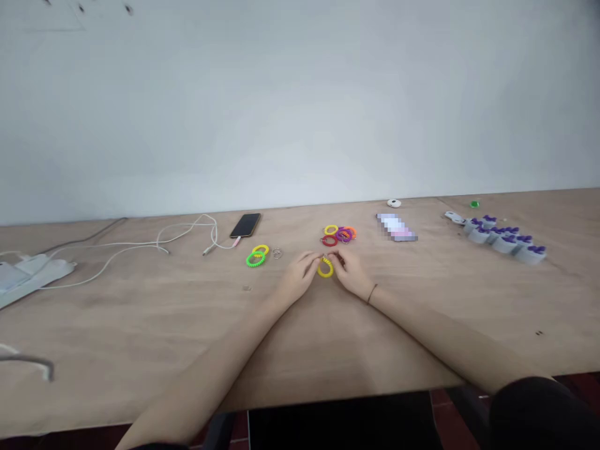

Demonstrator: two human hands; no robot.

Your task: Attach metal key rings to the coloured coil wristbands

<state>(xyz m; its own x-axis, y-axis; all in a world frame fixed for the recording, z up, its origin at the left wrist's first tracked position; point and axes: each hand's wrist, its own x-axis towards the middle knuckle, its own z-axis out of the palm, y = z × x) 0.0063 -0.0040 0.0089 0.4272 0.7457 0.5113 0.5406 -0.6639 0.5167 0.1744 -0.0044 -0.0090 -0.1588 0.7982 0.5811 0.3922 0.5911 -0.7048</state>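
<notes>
- Yellow spiral coil (pixel 325 269) pinched at its top by both hands
- Left hand (pixel 297 278) and right hand (pixel 350 274) narrow, fingertips meeting on it
- Coil pile (pixel 339 235) of red, orange, purple and yellow at 12 o'clock
- Green and yellow coils (pixel 256 255) at 9 o'clock, small metal ring (pixel 277 253) just beside them

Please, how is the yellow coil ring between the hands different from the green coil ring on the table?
The yellow coil ring is pinched by the left hand and right hand, while the green coil ring lies untouched on the wooden table. The yellow one touches no other ring; the green one touches a second yellow ring. Both are coiled plastic rings of similar size.
</notes>
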